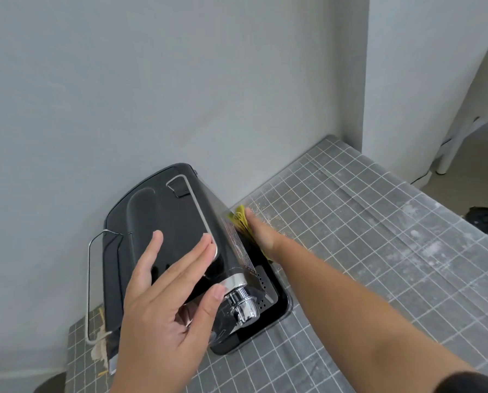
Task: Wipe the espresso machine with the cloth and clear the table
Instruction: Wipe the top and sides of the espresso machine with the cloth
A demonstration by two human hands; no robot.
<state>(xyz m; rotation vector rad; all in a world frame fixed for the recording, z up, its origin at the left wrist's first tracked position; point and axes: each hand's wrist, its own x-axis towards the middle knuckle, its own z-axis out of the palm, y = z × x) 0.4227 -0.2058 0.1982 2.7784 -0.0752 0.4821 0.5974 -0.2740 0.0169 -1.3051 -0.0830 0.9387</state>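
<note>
A black espresso machine (169,222) with chrome rails and a chrome brew head stands on the grey grid-patterned table (364,236), close to the wall. My left hand (169,302) lies flat on its top front, fingers spread, steadying it. My right hand (261,234) presses a yellow cloth (238,219) against the machine's right side. Most of the cloth is hidden between the hand and the machine.
The wall runs right behind the machine and a white column stands at the table's far right corner. Crumbs and dust lie on the table near the cloth. Torn paper scraps (99,347) sit at the machine's left foot. A dark round object (485,222) lies on the floor beyond the table.
</note>
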